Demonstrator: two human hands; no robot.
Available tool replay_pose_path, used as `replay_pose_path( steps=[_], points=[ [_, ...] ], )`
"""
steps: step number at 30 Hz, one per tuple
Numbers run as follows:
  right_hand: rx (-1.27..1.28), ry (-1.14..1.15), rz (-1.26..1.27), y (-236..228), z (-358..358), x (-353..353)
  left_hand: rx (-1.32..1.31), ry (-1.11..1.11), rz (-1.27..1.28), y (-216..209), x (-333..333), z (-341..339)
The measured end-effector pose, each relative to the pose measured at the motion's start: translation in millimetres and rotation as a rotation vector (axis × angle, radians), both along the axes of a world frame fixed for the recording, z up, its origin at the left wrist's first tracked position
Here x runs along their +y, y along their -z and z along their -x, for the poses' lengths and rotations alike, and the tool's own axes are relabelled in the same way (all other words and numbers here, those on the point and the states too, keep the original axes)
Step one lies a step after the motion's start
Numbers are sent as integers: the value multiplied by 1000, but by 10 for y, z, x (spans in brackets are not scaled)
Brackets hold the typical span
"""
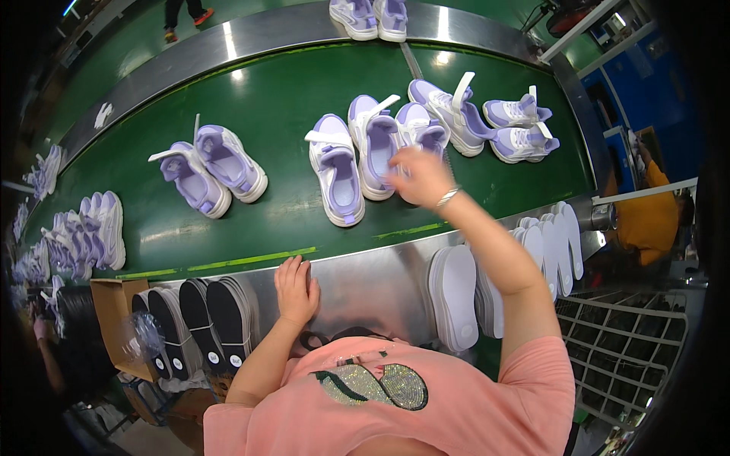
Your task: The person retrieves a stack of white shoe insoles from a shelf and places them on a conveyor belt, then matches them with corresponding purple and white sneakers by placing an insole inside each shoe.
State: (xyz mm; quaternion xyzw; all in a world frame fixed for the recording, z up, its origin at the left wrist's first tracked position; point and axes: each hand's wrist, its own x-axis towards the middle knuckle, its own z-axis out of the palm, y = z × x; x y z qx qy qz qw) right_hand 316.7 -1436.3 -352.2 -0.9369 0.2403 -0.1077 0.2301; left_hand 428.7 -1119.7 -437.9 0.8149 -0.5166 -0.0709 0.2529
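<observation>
On the metal edge of the green conveyor belt lies my left hand (296,289), its fingers stretched out flat and holding nothing. My right hand (418,176) reaches over the belt to a white and lilac sneaker (378,148), beside its opening. Its fingers are blurred, so I cannot make out whether anything is in them. Another sneaker (337,178) stands just left of that one, toe pointing away from me. Partly behind my right hand is one more sneaker (420,125). A sneaker with a raised white strap (456,114) lies tilted farther right.
A pair of sneakers (205,171) stands left on the belt (281,99); another pair (521,125) lies far right. White insoles (452,296) are stacked at the right edge, black insoles (228,319) at the left by a cardboard box (114,319). A wire basket (623,349) stands right.
</observation>
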Motion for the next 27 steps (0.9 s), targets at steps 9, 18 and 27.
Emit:
replay_pose_path(
  steps=[9,18,27],
  points=[
    [738,163,-41,-111,-708,671,844,-291,129,-356,-135,-190],
    [749,-100,69,-340,324,2067,330,-8,119,-561,-55,262],
    [-143,-1,100,-351,1286,2091,266,-14,371,-636,4,281]
  ],
)
